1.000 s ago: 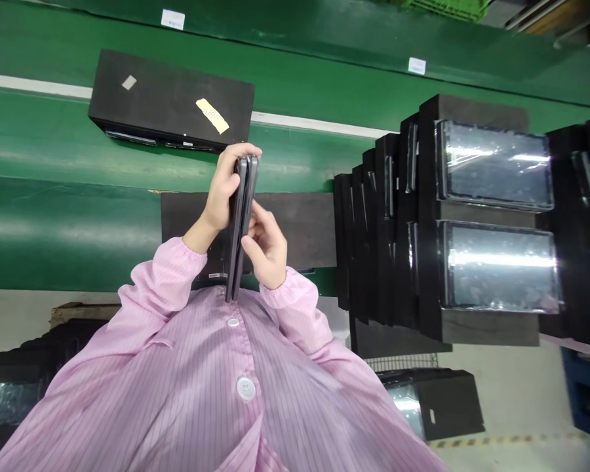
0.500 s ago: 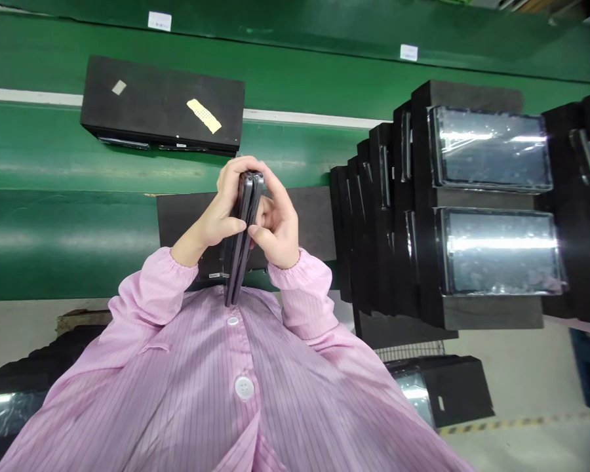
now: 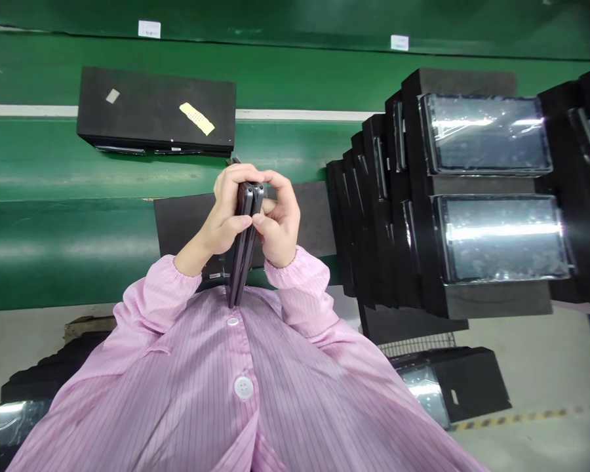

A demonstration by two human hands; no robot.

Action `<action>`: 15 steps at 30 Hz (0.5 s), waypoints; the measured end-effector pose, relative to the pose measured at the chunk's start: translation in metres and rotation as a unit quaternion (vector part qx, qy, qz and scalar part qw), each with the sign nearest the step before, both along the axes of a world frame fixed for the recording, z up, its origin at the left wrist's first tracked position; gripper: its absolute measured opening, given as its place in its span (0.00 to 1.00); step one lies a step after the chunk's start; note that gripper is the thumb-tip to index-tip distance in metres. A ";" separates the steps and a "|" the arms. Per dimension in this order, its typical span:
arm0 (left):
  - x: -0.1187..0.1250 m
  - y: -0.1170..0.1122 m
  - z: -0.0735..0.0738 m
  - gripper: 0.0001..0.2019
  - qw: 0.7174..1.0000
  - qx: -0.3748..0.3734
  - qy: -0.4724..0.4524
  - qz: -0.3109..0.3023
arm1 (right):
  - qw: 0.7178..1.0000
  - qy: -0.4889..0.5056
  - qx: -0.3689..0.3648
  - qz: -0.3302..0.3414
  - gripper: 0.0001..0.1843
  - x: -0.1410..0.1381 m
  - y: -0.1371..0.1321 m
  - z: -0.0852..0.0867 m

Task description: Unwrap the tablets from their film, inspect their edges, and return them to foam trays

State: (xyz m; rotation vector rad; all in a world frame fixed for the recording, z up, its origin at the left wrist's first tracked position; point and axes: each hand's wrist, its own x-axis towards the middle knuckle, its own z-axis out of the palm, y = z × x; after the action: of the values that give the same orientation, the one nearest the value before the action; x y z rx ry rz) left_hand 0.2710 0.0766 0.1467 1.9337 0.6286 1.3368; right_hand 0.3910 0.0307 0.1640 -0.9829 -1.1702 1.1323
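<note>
A pair of flat black tablet-like devices (image 3: 242, 262) stands on edge in front of my chest, pressed face to face with their narrow edges toward me. My left hand (image 3: 229, 213) grips them from the left, its fingers curled over the far end and its thumb on the near edge. On the opposite side my right hand (image 3: 280, 223) has its thumb on the edge and its fingers bent round the far end. The two thumb tips nearly meet. Below the hands lies a black foam sheet or tray (image 3: 314, 219), partly hidden by the arms.
To the right, several black foam trays (image 3: 413, 252) stand in a row, with two plastic-wrapped screens (image 3: 489, 134) facing up on top. A long black foam block (image 3: 157, 108) with yellow tape rests on the green bench (image 3: 54, 242). More foam trays (image 3: 472, 383) sit low behind at right.
The view has shifted slightly. My right fingers have closed in around the far end of the devices, and the devices stand a little more upright. Both hands keep their hold.
</note>
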 end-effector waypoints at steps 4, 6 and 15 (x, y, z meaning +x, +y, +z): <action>-0.001 0.000 0.000 0.27 1.000 -0.003 -0.019 -0.002 | 1.000 0.011 0.001 0.011 0.31 0.000 -0.003 -0.001; -0.006 0.001 0.000 0.27 0.999 -0.006 -0.034 -0.012 | 0.999 0.042 0.013 0.017 0.33 -0.001 -0.004 -0.014; -0.030 -0.004 0.009 0.25 0.969 -0.133 -0.193 -0.082 | 0.980 0.015 -0.194 -0.044 0.38 -0.042 0.002 -0.135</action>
State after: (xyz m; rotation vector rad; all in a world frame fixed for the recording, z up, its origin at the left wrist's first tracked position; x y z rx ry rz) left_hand 0.2407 0.0729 0.1561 1.4271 0.4184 1.3939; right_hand 0.3485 0.0325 0.0293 -1.2967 -0.8867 1.3275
